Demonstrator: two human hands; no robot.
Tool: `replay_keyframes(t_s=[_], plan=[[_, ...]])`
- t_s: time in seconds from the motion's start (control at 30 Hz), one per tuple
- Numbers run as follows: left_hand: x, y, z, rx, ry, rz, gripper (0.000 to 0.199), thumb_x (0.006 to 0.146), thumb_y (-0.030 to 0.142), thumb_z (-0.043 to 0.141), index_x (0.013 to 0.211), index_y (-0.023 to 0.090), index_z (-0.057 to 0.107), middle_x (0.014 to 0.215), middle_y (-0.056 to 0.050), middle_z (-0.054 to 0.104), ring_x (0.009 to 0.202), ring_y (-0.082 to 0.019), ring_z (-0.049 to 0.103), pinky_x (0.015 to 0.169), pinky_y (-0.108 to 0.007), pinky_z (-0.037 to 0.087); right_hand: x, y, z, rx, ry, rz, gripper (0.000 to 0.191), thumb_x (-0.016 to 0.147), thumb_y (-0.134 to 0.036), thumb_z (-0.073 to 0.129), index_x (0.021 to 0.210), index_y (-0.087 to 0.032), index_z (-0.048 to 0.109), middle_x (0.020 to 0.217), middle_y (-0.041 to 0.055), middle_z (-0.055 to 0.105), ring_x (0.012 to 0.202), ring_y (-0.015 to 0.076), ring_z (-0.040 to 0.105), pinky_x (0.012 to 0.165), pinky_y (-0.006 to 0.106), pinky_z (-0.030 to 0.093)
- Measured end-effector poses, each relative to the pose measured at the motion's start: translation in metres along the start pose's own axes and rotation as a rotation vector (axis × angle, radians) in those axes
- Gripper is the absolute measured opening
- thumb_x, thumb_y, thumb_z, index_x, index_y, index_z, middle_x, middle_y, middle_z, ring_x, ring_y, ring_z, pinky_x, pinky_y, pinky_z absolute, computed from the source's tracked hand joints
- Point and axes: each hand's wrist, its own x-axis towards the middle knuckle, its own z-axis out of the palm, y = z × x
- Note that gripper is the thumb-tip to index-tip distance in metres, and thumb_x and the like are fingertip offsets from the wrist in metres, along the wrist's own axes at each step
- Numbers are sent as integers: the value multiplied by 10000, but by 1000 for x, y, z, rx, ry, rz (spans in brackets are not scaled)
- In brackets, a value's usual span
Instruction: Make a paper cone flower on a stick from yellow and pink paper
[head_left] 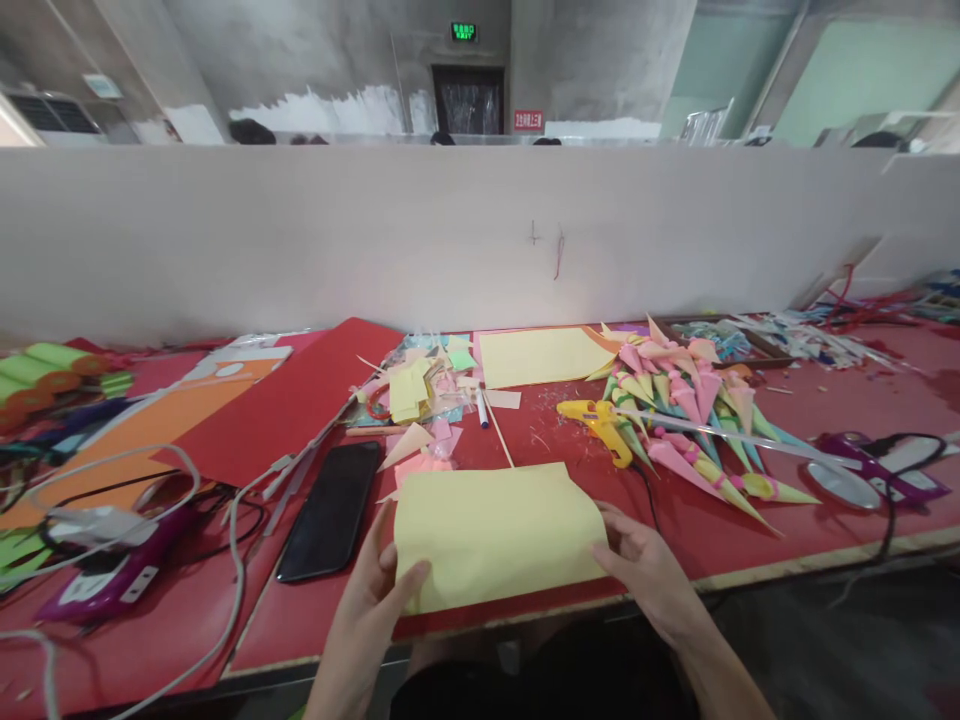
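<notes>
A sheet of pale yellow paper (pixel 495 535) is held between my two hands at the table's front edge, its right side curling slightly. My left hand (pixel 386 575) grips its left edge, thumb on top and fingers behind. On the right edge, my right hand (pixel 637 550) pinches the paper the same way. Left of my left hand lies a black smartphone (pixel 330 510). Beyond the sheet are paper scraps (pixel 409 390) and a blue-capped marker (pixel 482 410). A yellow glue gun (pixel 600 425) lies past my right hand, beside a pile of rolled paper cones (pixel 697 400).
Large red paper (pixel 292 400) and orange paper (pixel 165 430) cover the left side. Purple power strips (pixel 120 570) with loose cables lie left and right. More yellow paper (pixel 540 357) lies at the back, before a white partition (pixel 450 230). The red table (pixel 840 400) extends right.
</notes>
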Motion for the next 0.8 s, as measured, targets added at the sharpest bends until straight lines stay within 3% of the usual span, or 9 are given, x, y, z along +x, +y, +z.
replay_keyframes(t_s=[0.07, 0.13, 0.17, 0.23, 0.33, 0.43, 0.6, 0.73, 0.8], plan=[[-1, -3, -6, 114, -39, 111, 846, 650, 403, 652, 1348, 263, 194, 1121, -62, 598, 961, -232, 583, 762, -290, 509, -1, -2, -3, -130, 22, -68, 274, 682, -320, 632, 929, -202, 647, 1118, 80, 579, 1040, 232, 520, 898, 354, 410], [-2, -7, -12, 321, -136, 258, 647, 710, 386, 598, 1294, 268, 346, 1164, -62, 570, 1016, -231, 554, 814, -297, 487, -3, -3, -8, -245, 24, -132, 214, 674, -364, 630, 811, -206, 674, 1080, 89, 602, 1025, 247, 528, 886, 372, 413], [-3, -8, -16, 454, -218, 346, 528, 733, 366, 576, 1235, 275, 441, 1165, -55, 570, 1040, -229, 540, 848, -303, 468, -4, -4, -11, -289, 13, -173, 205, 670, -395, 624, 735, -207, 675, 1075, 93, 604, 1018, 254, 532, 879, 380, 416], [-5, -8, -20, 718, -537, 513, 395, 744, 325, 568, 1138, 315, 540, 1186, -32, 555, 1115, -227, 482, 936, -340, 396, -8, -4, -18, -439, -136, -200, 204, 664, -394, 632, 594, -203, 657, 1133, 97, 572, 1055, 257, 509, 925, 387, 371], [-5, -7, -22, 1031, -691, 635, 378, 764, 316, 549, 1133, 390, 518, 1248, 6, 493, 1166, -208, 433, 952, -349, 377, -14, -1, -27, -624, -215, -165, 139, 701, -339, 616, 729, -215, 670, 1150, 110, 560, 1063, 230, 508, 896, 370, 399], [3, -15, -25, 1205, -632, 719, 390, 771, 325, 541, 1149, 408, 494, 1249, 10, 486, 1155, -203, 446, 914, -323, 416, -17, 3, -32, -771, -279, -169, 168, 747, -298, 572, 876, -246, 667, 1137, 96, 577, 1076, 214, 500, 918, 385, 377], [20, -37, -29, 1182, -632, 900, 296, 821, 301, 477, 1081, 425, 545, 1081, 44, 619, 1029, -145, 553, 848, -238, 457, -12, 10, -43, -761, -345, -283, 186, 789, -316, 516, 870, -259, 674, 990, 73, 655, 994, 201, 554, 896, 359, 391], [14, -39, -18, 1003, -482, 870, 229, 829, 312, 455, 965, 345, 636, 910, 23, 685, 844, -111, 622, 767, -178, 478, -11, 10, -41, -668, -224, -323, 300, 802, -423, 453, 772, -203, 655, 809, 79, 669, 809, 197, 601, 755, 306, 460], [7, -38, -11, 964, -363, 805, 234, 824, 327, 444, 882, 294, 669, 865, -7, 686, 796, -130, 628, 720, -188, 494, -12, 9, -33, -762, -105, -201, 317, 827, -397, 416, 700, -190, 620, 738, 60, 649, 711, 176, 591, 672, 274, 464]])
